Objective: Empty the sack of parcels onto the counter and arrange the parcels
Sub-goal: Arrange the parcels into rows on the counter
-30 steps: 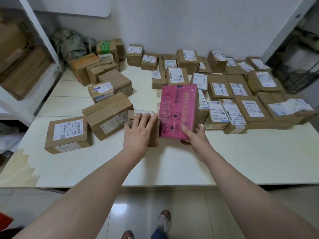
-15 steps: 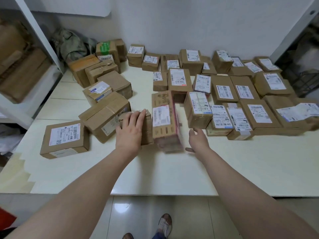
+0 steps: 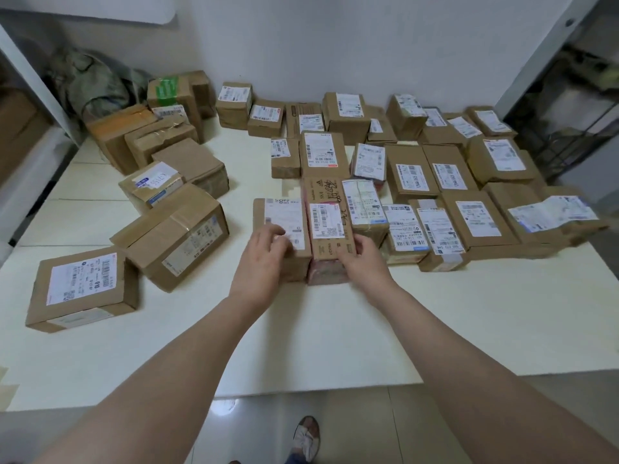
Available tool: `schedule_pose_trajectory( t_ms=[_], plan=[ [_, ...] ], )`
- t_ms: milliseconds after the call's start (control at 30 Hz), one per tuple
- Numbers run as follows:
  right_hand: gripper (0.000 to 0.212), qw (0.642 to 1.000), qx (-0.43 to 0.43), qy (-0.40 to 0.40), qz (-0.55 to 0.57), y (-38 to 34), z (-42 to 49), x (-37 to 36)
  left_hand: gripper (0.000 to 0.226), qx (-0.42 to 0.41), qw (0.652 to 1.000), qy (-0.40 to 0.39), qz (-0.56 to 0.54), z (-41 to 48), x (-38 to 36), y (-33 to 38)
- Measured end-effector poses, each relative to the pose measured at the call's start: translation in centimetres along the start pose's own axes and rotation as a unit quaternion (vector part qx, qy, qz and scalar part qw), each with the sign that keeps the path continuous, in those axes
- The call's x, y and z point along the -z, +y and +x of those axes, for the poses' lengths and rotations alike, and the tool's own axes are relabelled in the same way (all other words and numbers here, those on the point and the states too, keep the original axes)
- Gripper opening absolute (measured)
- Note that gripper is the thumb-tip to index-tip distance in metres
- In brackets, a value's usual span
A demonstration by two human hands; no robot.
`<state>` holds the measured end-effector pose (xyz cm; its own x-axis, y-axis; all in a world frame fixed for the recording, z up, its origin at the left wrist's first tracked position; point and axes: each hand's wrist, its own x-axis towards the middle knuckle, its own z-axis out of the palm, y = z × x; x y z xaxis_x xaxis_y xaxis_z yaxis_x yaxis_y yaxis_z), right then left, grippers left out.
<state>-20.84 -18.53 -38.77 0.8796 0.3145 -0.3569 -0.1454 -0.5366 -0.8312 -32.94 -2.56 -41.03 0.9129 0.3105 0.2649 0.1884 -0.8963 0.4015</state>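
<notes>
The fingers of the left hand are laid loosely bent on top of a labelled parcel, pressing rather than gripping. The near right corner of the pink-sided parcel beside it is pinched by the right hand. Both parcels are stood touching on the counter, at the left end of the front row. The tall pink-sided parcel could be tipped if pushed too high. No room is left on its right; open counter is left in front, up to the near edge, and leftward toward the loose boxes. The sack is slumped in the far left corner.
</notes>
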Motion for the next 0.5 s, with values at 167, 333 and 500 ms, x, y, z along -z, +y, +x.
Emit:
schedule_pose_trajectory(
  t_ms=[167,333,500],
  plan=[
    [0.023,0.976,0.08,0.126,-0.158,-0.6,1.0,0.7,0.04,0.25,0.952,0.061,-0.167,1.2,-1.6,-0.2],
    [0.023,0.934,0.181,0.195,-0.24,-2.6,1.6,0.0,0.062,0.238,0.967,-0.046,-0.073,2.9,-0.4,-1.2],
    [0.023,0.931,0.284,0.122,-0.193,-7.0,2.8,-2.6,0.067,0.24,0.97,0.029,-0.004,4.7,3.4,-2.5]
  ],
)
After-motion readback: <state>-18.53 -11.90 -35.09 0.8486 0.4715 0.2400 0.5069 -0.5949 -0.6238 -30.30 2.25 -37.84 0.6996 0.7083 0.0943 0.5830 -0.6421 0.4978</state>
